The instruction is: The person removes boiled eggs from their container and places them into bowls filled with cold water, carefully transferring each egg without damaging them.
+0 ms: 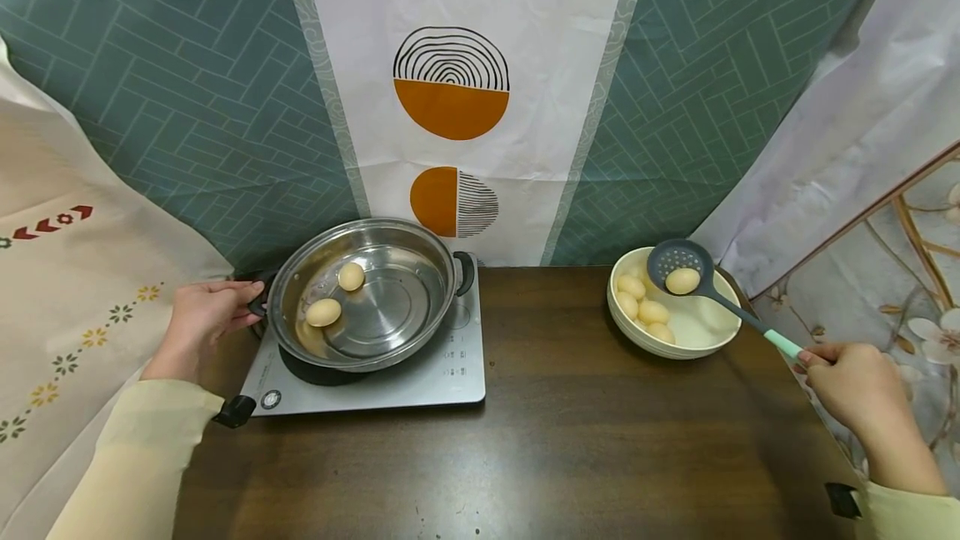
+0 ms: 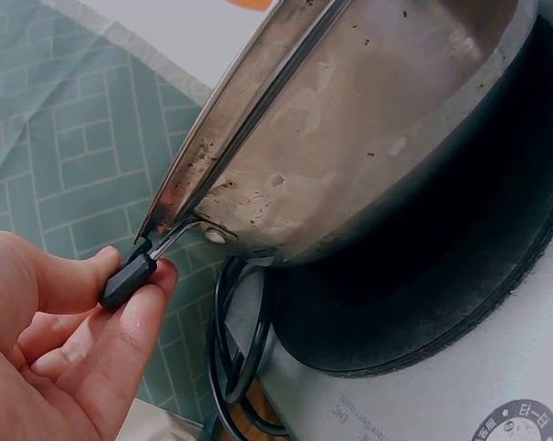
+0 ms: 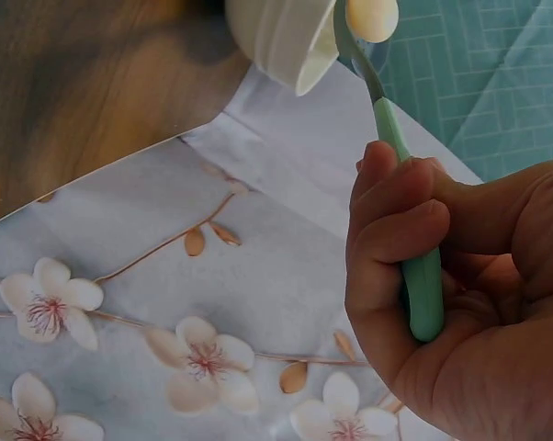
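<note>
My left hand [image 1: 212, 315] pinches the black side handle [image 2: 129, 278] of a steel pan [image 1: 382, 357] between thumb and fingers. Two eggs, a nearer egg [image 1: 323, 312] and a farther egg [image 1: 351, 277], lie on the left side of the pan's floor. At the right, my right hand [image 1: 858, 382] grips the mint-green handle [image 3: 425, 294] of a grey slotted skimmer [image 1: 678, 253]. One egg [image 1: 682, 281] rests in the skimmer's head, which is over a cream bowl [image 1: 712, 336]. Several more eggs [image 1: 654, 312] sit in the bowl's left part, some partly hidden by the skimmer.
Beneath the pan is a flat silver induction cooker [image 1: 442, 386], with a black cord [image 2: 220, 340] looped at its left. A brown wooden table [image 1: 547, 440] carries the cooker and bowl. Patterned cloths hang behind, and a flowered cloth [image 3: 212, 285] borders the right side.
</note>
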`<move>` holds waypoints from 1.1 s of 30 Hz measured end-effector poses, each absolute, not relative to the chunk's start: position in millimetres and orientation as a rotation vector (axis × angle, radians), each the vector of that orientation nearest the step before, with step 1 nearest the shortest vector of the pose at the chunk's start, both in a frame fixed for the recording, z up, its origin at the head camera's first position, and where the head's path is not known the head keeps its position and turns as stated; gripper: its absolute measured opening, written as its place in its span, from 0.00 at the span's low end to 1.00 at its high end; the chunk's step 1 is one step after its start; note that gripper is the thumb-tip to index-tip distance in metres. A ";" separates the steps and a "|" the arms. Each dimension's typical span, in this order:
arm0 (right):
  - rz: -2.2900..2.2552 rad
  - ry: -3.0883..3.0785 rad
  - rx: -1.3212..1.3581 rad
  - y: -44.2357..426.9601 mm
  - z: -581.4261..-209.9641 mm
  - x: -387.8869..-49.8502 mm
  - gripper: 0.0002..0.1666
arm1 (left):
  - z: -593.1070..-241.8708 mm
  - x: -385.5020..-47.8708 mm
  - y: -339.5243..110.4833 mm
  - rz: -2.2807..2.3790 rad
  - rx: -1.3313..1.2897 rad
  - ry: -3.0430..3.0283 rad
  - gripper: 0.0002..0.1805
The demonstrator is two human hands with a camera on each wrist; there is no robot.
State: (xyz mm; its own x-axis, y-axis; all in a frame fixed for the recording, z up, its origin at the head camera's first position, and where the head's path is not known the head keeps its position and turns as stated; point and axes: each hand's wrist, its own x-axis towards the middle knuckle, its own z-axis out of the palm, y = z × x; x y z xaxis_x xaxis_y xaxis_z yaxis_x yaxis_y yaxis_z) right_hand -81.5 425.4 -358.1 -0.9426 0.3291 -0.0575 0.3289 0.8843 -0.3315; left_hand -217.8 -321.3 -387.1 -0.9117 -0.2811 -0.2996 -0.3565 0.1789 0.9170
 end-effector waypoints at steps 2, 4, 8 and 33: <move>0.528 -3.044 -0.548 425.6 -359.9 -80.9 0.25 | -387.5 -218.4 -321.2 1.846 -0.644 2.379 0.05; 0.519 -3.041 -0.560 426.1 -361.3 -81.0 0.24 | -387.4 -218.7 -320.9 1.838 -0.649 2.385 0.05; 0.506 -3.051 -0.567 427.7 -362.6 -81.9 0.25 | -386.4 -218.9 -320.0 1.853 -0.658 2.372 0.04; 0.433 -3.030 -0.606 439.2 -367.8 -75.0 0.25 | -384.4 -217.0 -320.8 1.940 -0.617 2.307 0.04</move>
